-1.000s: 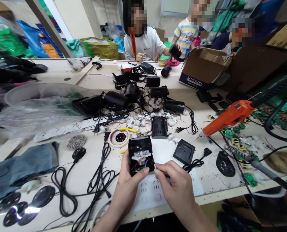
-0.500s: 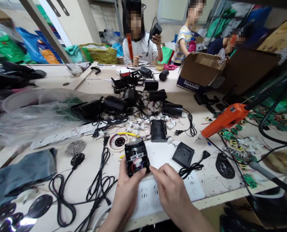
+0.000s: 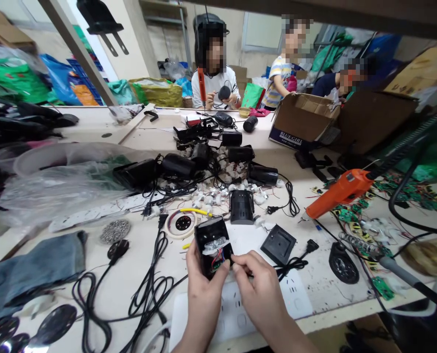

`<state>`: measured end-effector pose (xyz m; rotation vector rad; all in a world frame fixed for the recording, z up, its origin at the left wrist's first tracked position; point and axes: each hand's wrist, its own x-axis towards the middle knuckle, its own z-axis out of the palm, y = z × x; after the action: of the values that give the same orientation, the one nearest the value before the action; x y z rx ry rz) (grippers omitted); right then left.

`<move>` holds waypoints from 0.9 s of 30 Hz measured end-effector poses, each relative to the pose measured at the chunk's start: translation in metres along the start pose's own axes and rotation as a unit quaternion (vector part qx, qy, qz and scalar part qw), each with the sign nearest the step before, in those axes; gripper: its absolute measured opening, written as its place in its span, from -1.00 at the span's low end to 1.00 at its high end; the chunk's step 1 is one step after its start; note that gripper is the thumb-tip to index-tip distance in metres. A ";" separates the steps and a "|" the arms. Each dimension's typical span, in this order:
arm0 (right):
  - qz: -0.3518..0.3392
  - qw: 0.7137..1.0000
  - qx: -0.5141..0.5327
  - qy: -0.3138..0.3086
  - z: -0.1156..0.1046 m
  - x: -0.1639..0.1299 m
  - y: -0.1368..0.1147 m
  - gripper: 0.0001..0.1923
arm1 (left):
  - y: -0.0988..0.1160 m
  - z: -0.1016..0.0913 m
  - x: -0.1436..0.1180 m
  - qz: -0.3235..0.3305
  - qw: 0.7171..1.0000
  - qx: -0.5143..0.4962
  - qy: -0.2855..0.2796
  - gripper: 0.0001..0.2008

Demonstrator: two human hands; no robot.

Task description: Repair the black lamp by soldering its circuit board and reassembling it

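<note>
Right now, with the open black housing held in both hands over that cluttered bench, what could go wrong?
The right hand pinches at the thin coloured wires inside the open black housing; a tug could tear them loose. The left hand holds the housing only by its lower end, so it may slip. Black power cords loop right beside the hands, and a cord runs under the right hand; either could snag and drag parts off the table.

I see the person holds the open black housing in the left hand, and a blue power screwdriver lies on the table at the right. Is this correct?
Not quite: the head view shows the power screwdriver is orange, not blue. The left hand does hold the open black housing.
</note>
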<state>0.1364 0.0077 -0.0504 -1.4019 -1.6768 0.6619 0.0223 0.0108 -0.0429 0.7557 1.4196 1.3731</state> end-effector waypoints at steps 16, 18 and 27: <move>0.099 0.989 0.106 -0.025 -0.001 -0.001 0.004 -0.80 | -0.005 0.004 -0.005 -0.027 0.999 -0.034 0.013 -0.32; 0.037 0.997 0.066 -0.025 -0.003 0.000 0.004 -0.79 | -0.003 0.005 -0.003 -0.042 0.997 -0.067 0.013 -0.32; -0.085 0.995 -0.014 -0.053 -0.011 -0.002 0.007 -0.68 | 0.012 -0.001 0.013 -0.202 0.955 -0.206 -0.060 -0.41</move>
<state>0.1492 0.0062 -0.0513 -1.2437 -1.8715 0.6274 0.0147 0.0240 -0.0343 0.2512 1.0661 1.2170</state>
